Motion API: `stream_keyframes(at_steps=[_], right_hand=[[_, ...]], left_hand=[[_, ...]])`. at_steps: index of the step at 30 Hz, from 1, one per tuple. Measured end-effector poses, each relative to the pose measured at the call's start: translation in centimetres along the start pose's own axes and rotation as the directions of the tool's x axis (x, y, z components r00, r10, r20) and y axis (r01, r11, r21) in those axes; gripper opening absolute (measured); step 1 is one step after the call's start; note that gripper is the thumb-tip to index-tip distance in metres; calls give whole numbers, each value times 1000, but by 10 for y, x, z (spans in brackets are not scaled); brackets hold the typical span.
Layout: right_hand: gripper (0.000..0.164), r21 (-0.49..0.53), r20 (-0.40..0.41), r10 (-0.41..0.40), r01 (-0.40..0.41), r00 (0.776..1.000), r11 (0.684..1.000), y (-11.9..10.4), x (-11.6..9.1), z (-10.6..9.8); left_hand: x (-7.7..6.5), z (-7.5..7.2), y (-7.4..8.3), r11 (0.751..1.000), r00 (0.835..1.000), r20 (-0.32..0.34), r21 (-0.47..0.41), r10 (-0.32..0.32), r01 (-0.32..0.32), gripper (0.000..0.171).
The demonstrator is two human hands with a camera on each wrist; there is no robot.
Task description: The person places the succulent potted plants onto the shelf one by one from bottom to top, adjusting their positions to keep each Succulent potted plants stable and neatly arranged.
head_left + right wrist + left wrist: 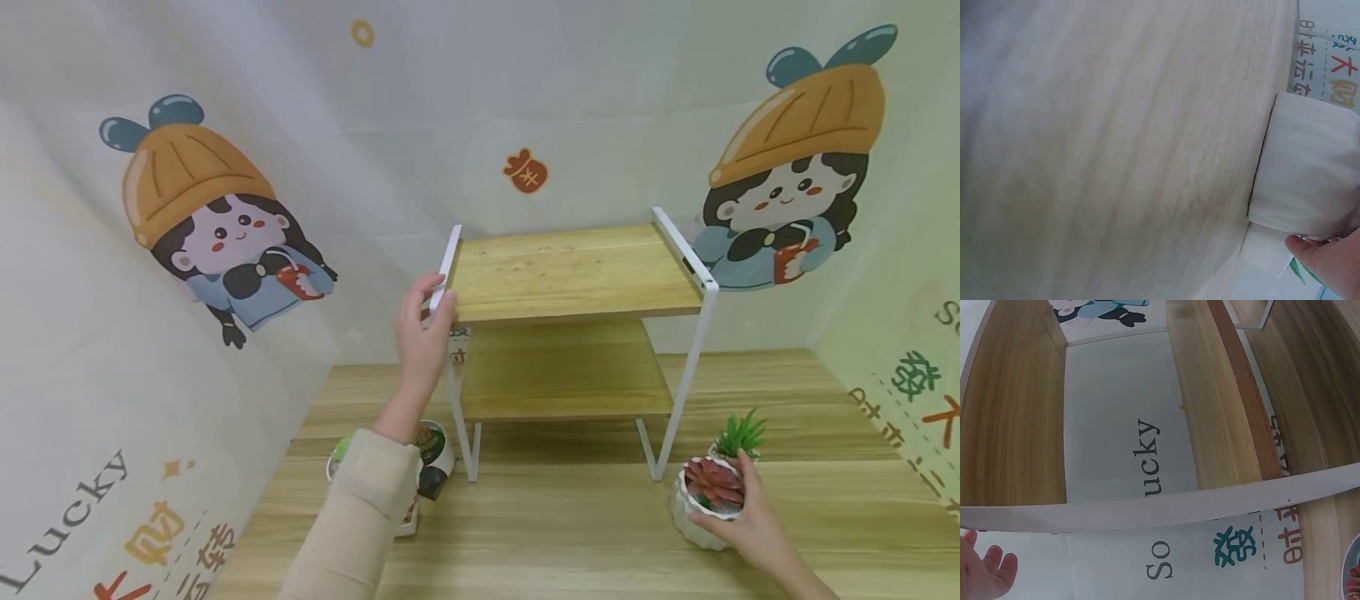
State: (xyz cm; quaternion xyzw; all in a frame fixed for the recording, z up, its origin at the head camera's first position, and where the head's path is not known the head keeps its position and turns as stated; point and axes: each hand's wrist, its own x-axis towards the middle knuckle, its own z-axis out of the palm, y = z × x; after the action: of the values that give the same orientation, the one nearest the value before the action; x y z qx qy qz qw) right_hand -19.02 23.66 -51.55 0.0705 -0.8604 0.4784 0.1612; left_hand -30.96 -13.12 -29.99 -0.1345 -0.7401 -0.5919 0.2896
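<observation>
A two-tier shelf with wooden boards [562,271] and a white frame [688,367] stands in the middle of the head view. My left hand [422,333] grips the near left corner of its top, thumb toward the board. In the left wrist view that hand [985,569] shows at the lower left, beside the white frame [1129,515]. To the right of the shelf, my right hand [750,521] holds a white ribbed pot [686,508] with a red succulent [714,483], fingers around its rim. Right behind it is a spiky green plant [741,435], its pot mostly hidden.
More potted plants, one in a white round pot [447,457], stand left of the shelf, partly hidden by my left sleeve [352,517]. A wooden-grain tabletop [555,533] lies under everything. Printed cloth [420,108] hangs behind and at both sides.
</observation>
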Motion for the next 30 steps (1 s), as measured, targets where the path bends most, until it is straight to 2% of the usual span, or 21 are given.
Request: stream_keyframes(at_steps=[9,12,17,25,30], right_hand=[[111,-14,40,154,-154,987,988,4,-4,-1],[108,-7,15,149,-149,989,989,6,-6,1],[101,32,-32,131,-130,991,991,9,-10,5],[110,82,-82,91,-85,992,993,14,-12,9],[100,134,-95,98,-85,991,987,16,-11,10]], left_hand=[[-1,0,-3,1000,999,-44,5,8,-7,31],[-1,1,-5,1000,999,-50,9,13,-12,32],[-2,4,-8,999,999,-27,-32,28,-29,30],[0,8,-11,996,999,-30,-88,25,-27,28],[0,9,-13,996,998,-40,-75,46,-49,33]])
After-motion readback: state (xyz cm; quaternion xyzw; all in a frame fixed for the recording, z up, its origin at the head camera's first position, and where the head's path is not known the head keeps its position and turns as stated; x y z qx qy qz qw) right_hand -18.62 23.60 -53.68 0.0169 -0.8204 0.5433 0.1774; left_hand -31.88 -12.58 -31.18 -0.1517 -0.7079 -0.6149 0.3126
